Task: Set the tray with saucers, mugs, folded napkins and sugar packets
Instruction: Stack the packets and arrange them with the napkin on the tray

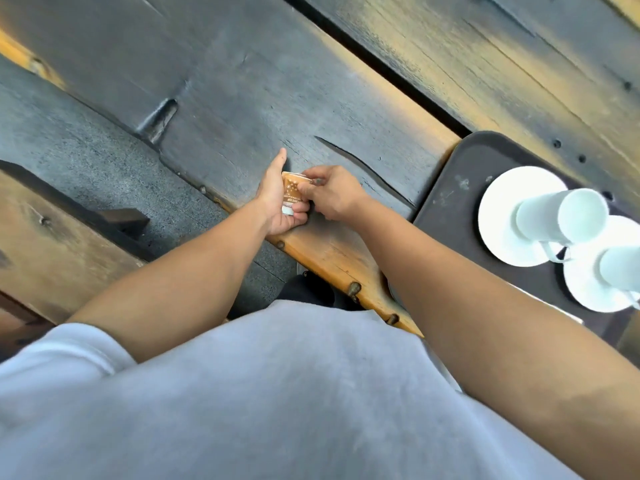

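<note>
Left hand (280,202) cups the packets (291,192); right hand (329,192) pinches one: peel singly (tray (446,202) waits right).

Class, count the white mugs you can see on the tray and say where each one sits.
2. One mug stands on the farther saucer; the other mug, cut by the frame's right edge, stands on the nearer saucer. More may lie outside the view.

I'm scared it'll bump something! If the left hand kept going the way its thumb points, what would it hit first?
Probably nothing: beyond the left hand holding the small orange sugar packets only bare dark wooden tabletop shows, though depth is unclear.
</note>
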{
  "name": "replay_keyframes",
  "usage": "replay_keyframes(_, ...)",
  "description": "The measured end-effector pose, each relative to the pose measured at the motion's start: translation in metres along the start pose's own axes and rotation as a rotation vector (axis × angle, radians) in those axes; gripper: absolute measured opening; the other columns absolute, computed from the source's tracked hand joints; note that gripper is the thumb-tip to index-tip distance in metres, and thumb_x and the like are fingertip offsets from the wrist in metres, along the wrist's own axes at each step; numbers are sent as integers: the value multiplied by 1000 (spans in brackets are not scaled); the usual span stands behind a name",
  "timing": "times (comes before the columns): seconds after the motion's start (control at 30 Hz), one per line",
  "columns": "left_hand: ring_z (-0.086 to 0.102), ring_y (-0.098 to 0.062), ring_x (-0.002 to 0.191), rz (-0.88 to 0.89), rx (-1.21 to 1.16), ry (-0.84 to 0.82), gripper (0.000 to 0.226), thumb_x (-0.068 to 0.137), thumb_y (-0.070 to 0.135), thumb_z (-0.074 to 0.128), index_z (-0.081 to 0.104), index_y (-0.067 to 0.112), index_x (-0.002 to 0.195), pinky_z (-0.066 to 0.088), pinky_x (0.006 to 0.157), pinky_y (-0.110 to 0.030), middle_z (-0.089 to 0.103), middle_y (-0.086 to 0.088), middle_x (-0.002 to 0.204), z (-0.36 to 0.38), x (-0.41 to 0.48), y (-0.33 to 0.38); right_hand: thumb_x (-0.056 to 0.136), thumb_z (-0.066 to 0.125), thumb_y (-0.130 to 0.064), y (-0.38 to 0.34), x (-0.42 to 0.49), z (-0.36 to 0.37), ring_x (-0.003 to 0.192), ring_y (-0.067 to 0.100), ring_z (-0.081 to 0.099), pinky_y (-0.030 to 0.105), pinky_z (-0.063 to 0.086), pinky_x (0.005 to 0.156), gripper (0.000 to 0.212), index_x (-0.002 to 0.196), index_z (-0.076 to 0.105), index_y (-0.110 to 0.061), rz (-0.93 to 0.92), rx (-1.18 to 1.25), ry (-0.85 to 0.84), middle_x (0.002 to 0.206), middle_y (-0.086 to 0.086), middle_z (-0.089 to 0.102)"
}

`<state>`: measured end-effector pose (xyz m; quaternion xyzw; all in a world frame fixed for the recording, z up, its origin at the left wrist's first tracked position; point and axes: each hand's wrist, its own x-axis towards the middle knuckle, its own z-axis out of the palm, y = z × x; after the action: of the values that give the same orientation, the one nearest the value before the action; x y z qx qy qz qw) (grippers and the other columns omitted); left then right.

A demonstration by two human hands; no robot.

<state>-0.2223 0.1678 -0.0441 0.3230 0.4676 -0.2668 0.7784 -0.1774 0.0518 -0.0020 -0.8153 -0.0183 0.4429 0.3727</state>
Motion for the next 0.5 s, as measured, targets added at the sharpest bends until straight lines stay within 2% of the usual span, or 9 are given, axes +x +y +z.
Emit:
replay_keyframes(0.07, 35, -14, 33, -57, 52, -132, 77, 82, 81, 41, 62, 13, 54, 20, 40, -20, 49, 0, 45, 11, -6, -12, 96, 62, -21, 10, -18, -11, 58, 5, 52, 21, 38, 54, 25, 121, 64, -19, 73, 115, -24, 78, -3, 65)
replay_keyframes(0.17, 43, -15, 36, -117, 182, -277, 76, 82, 82, 40, 57, 15, 50, 28, 38, -19, 53, -4, 48, 34, -16, -30, 97, 61, -20, 31, -50, -33, 52, 9, 50, 22, 36, 46, 6, 95, 64, -25, 129, 227, -49, 65, -2, 59)
replay_keyframes(0.23, 51, -20, 41, -154, 244, -326, 74, 83, 80, 42, 62, 13, 59, 40, 43, -21, 58, -9, 56, 53, -20, -42, 97, 60, -15, 46, -69, -45, 50, 11, 48, 20, 34, 43, 14, 85, 60, -23, 147, 299, -1, 61, 1, 55)
replay_keyframes(0.33, 64, -30, 61, -178, 354, -338, 74, 86, 76, 43, 73, 9, 76, 56, 55, -30, 67, -16, 71, 83, -18, -59, 99, 55, -9, 66, -92, -59, 47, 15, 48, 26, 37, 49, 17, 84, 55, -17, 200, 452, 89, 60, 6, 54)
replay_keyframes(0.43, 72, -32, 76, -172, 498, -353, 63, 90, 70, 43, 72, 15, 97, 60, 67, -38, 73, -18, 87, 110, -20, -69, 100, 53, -7, 86, -107, -74, 58, 21, 55, 32, 47, 56, 20, 83, 53, -16, 259, 578, 225, 76, 12, 60)
replay_keyframes(0.5, 74, -26, 76, -85, 651, -321, 45, 94, 57, 52, 68, 16, 105, 62, 70, -37, 75, -16, 92, 127, -22, -75, 100, 52, -8, 100, -115, -87, 61, 20, 57, 32, 48, 56, 21, 82, 53, -18, 293, 592, 324, 79, 10, 62)
